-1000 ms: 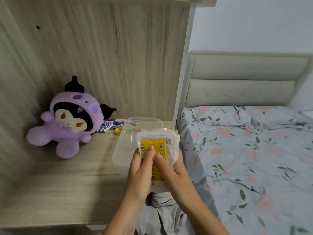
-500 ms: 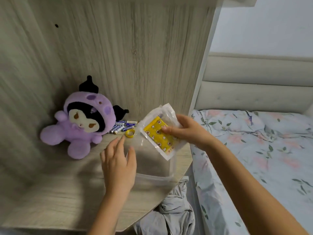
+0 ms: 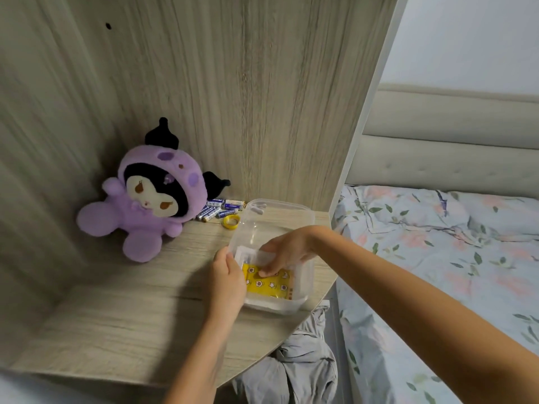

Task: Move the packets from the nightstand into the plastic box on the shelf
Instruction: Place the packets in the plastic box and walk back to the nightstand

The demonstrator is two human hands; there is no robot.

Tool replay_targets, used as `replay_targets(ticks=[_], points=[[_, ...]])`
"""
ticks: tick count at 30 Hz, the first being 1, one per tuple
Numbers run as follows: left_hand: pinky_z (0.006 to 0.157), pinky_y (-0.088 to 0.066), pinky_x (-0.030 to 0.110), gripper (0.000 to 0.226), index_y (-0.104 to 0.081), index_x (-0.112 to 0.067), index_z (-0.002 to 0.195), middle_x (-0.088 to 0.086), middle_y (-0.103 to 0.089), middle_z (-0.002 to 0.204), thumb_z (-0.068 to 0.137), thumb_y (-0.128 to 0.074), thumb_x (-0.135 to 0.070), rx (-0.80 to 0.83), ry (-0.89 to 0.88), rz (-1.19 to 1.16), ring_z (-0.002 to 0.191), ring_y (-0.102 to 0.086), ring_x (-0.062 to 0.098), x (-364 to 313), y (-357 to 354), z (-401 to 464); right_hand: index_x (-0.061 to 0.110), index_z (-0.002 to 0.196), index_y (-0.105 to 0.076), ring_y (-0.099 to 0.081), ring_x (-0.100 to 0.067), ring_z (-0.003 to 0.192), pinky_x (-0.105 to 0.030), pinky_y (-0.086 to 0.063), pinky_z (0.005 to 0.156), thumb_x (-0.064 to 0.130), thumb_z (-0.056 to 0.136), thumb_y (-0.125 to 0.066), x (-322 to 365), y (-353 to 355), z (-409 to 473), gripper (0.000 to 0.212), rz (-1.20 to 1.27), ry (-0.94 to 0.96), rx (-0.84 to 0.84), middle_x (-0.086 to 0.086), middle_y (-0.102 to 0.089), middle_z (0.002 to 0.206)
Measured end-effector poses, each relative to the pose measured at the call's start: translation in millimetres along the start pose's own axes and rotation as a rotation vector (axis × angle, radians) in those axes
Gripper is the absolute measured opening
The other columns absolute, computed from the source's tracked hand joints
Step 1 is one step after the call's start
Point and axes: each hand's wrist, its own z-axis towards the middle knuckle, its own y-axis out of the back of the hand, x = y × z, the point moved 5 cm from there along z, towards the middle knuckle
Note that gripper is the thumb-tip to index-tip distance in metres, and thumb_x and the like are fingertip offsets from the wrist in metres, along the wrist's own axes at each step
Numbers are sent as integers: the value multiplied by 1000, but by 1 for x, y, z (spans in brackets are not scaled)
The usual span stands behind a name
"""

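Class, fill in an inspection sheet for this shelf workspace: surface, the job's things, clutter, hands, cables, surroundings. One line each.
Surface: wooden shelf, pale grain.
Job's things: yellow packet lies inside the clear plastic box.
Clutter: purple plush toy, batteries, yellow tape roll.
Hands: right hand reaches into the box, fingertips pressing the packet; left hand rests at the box's left side.
Cables: nothing seen.
Surroundings: bed with floral sheet, padded headboard, grey cloth below the shelf.
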Motion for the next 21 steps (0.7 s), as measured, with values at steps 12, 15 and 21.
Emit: replay_targets(ticks=[12, 15, 21], points=[[73, -38, 25, 30, -58, -4, 120, 13, -64, 115, 103, -36, -13, 46, 1, -86, 85, -56, 15, -5, 2, 0, 11, 136, -53, -57, -25, 119, -38, -46, 102, 48, 90, -61, 7, 8, -4, 59, -404, 92, -301, -6, -60, 132], [71, -35, 25, 26, -56, -8, 120, 9, -62, 112, 103, -37, -14, 110, 17, -129, 81, -52, 10, -6, 2, 0, 8, 134, -54, -59, -25, 117, -31, -45, 100, 35, 96, -56, 12, 20, -32, 46, -302, 194, -563, -8, -61, 132], [105, -30, 34, 44, -51, -9, 134, 14, -44, 143, 92, -51, -22, -78, -407, 167, 130, -39, 31, -50, 28, -23, 14, 119, -64, -67, -15, 96, -33, -56, 87, 26, 97, -57, -43, 29, -136, 26, 269, 243, -1100, -2, -69, 113]])
